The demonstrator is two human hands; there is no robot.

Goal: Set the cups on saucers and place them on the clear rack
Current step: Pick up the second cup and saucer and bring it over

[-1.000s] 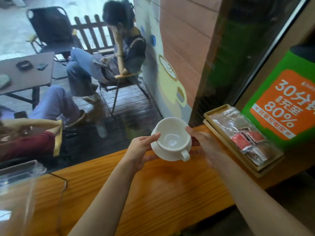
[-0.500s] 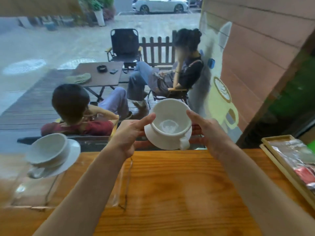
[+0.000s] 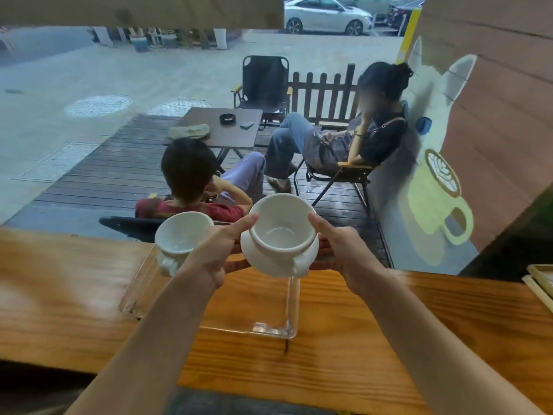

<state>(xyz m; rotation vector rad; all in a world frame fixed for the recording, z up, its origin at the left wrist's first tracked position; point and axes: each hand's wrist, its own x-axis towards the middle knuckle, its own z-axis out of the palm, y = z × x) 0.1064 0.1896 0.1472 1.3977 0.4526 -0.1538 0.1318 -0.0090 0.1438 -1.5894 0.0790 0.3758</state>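
I hold a white cup (image 3: pixel 281 229) on its white saucer (image 3: pixel 266 266) with both hands, above the right end of the clear rack (image 3: pixel 291 307). My left hand (image 3: pixel 215 253) grips the saucer's left edge, thumb on the cup rim. My right hand (image 3: pixel 344 253) grips the right edge the same way. The cup's handle points toward me. A second white cup (image 3: pixel 182 232) on a saucer stands on the rack's left part, partly hidden behind my left hand.
The rack stands on a wooden counter (image 3: pixel 389 324) along a window. A wooden tray (image 3: pixel 538 280) lies at the counter's right edge. Beyond the glass, two people sit on a deck with chairs and a table.
Both hands carried the cup and saucer leftward from near the tray to above the rack's right end. My view swung left and the other cup came near.
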